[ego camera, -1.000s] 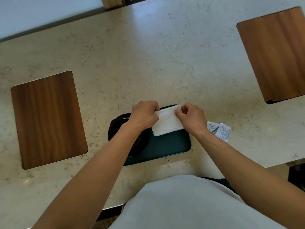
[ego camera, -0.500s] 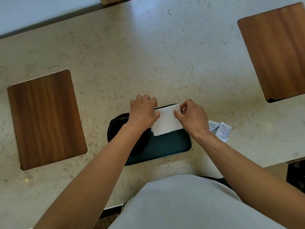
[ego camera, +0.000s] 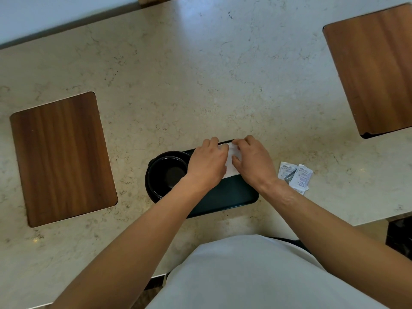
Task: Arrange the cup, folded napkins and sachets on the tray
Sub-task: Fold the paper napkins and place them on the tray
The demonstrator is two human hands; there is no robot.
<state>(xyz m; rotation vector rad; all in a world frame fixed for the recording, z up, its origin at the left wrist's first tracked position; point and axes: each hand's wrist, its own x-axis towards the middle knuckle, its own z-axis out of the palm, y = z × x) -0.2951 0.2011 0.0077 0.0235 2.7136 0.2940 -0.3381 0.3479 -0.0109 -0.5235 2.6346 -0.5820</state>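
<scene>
Both hands, the left hand (ego camera: pixel 208 162) and right hand (ego camera: pixel 253 161), pinch the white folded paper napkin (ego camera: pixel 231 162) on the dark green plastic tray (ego camera: pixel 227 195); pressing creases flat with edges aligned would suit, sparing the black cup (ego camera: pixel 167 175).

The left hand (ego camera: pixel 208 162) and right hand (ego camera: pixel 253 162) cover most of the white napkin (ego camera: pixel 231 161), so its folds cannot be read; the left wrist hides part of the black cup (ego camera: pixel 166 175) rim and the tray (ego camera: pixel 225 195) beneath; print on the sachets (ego camera: pixel 295 177) is too small to read; the right wooden board (ego camera: pixel 374 70) is cut by the frame edge.
</scene>
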